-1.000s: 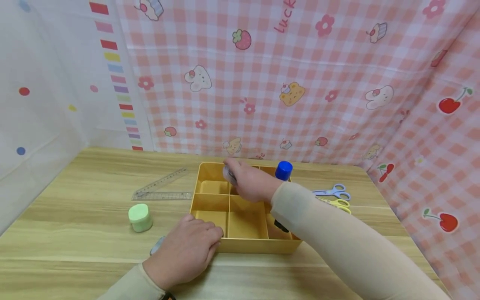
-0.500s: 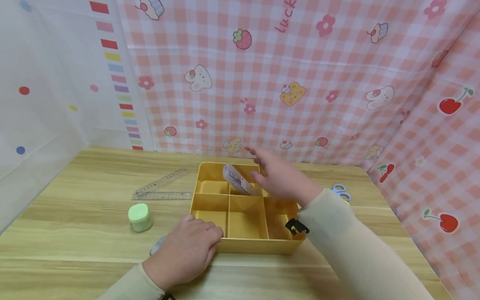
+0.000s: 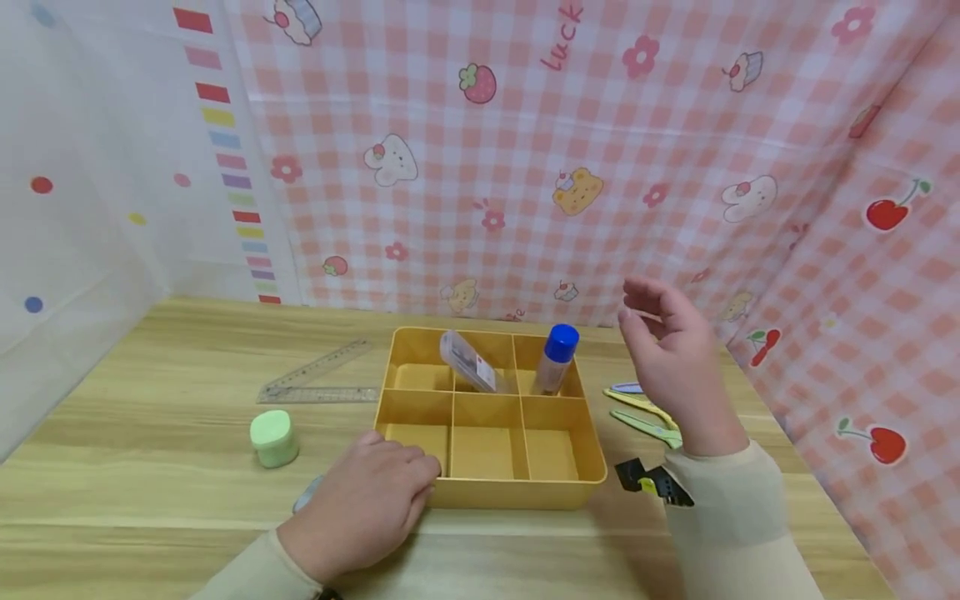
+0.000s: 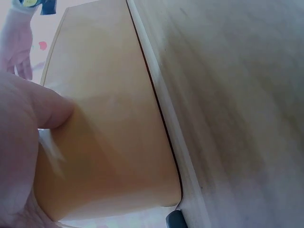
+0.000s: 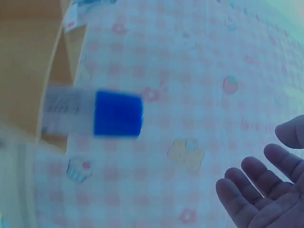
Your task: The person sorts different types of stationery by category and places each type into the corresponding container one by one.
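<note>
A yellow divided storage box point(image 3: 517, 493) stands on the table. At its front left corner my left hand point(image 3: 363, 504) grips the rim, fingers over the edge and the thumb point(image 4: 54, 109) against the outer wall. My right hand point(image 3: 675, 358) is raised to the right of the box, holding nothing, its fingers loosely bent. A clear plastic case point(image 3: 468, 362) with a white label leans in the back middle compartment. In the back right compartment a glue stick point(image 5: 71, 111) with a blue cap stands tilted. What the case contains is too small to tell.
Several craft scissors, among them yellow point(image 3: 637, 402) and green point(image 3: 645, 425) ones, lie partly hidden behind the right hand. Left of the box are clear rulers point(image 3: 318, 393) and a light green rounded block point(image 3: 273, 437). A grey object point(image 3: 306, 495) shows partly beside the left hand.
My right hand has let go of the clear case, which stays leaning in the box, and has moved right, uncovering the blue-capped glue stick. The left hand has stayed on the rim.
</note>
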Demonstrator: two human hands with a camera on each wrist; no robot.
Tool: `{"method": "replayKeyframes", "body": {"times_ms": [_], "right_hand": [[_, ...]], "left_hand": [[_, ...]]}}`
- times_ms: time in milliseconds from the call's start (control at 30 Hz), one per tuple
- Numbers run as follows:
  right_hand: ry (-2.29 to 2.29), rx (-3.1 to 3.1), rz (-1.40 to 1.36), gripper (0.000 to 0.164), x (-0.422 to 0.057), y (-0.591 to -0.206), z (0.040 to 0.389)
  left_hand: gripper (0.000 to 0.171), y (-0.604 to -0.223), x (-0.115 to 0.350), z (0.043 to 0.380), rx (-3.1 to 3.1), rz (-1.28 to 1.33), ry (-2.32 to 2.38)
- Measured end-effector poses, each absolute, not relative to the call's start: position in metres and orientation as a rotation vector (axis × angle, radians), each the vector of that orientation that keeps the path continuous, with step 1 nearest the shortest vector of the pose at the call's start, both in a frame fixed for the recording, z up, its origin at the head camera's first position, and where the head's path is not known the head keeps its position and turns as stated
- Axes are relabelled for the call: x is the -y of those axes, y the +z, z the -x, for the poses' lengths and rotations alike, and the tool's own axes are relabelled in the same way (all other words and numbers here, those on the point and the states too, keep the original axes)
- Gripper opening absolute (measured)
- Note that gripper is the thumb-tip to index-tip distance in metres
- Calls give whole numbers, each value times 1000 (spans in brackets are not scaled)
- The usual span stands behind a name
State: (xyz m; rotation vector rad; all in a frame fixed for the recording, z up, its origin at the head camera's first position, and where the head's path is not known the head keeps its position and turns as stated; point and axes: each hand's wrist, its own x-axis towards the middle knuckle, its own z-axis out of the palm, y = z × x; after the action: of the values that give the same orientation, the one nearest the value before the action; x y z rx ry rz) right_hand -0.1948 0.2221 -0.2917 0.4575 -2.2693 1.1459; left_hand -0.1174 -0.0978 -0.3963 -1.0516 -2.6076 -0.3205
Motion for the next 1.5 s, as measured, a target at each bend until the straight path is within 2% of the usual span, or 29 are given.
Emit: {"method": "replayKeyframes", "body": {"times_ms": [200,367,967,1300,1500], "right_hand": [[1037,2379,-261,34,-252,-306,188],[904,2541,-207,38,-267,-317,193],[480,2920,-36,46,-277,-329,202],[237,3277,-62,37,-277,-339,203],[226,3349,37,30,-283,-351,208]], "left_hand": [[19,-397,96,118,2610,1053,-318],[19,-397,96,117,2624,1053,-307],[16,-398,96,117,2614,1049,-312],[16,-398,95,117,2610,1046,-306],[17,-397,95,116,2623,1042,-310]]}}
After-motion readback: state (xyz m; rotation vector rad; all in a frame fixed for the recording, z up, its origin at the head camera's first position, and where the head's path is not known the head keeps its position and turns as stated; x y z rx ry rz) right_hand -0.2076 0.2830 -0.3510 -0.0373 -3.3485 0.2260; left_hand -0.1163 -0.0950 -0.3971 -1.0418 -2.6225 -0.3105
